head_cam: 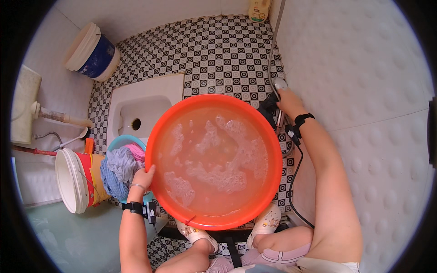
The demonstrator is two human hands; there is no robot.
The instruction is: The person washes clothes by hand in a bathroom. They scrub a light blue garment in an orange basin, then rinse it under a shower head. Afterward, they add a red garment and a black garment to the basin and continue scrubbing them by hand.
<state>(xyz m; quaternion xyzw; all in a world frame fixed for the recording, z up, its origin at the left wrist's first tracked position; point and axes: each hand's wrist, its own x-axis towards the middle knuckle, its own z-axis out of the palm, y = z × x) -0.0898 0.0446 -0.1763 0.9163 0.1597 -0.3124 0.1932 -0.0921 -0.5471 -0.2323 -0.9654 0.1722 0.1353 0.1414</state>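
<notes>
A large orange plastic basin [276,177] holds cloudy water with patches of foam. My left hand [143,177] grips its left rim, thumb on top. Beyond the right side of the basin, my right hand [290,102] is closed around what looks like a shower head [280,83], partly hidden by the fingers. A grey shower hose [269,61] runs down the wall beside it. Against the basin's left side, a turquoise basin [124,139] is heaped with wet-looking blue cloth [121,167] and pink cloth [136,151].
A squat toilet pan [146,85] lies in the tiled floor [218,51]. Left of it are a white-and-blue bucket [99,56], a brush [73,140] and a tipped red-and-yellow bucket [73,181]. Cables hang from both wrist straps. A bottle [259,10] stands in the far corner.
</notes>
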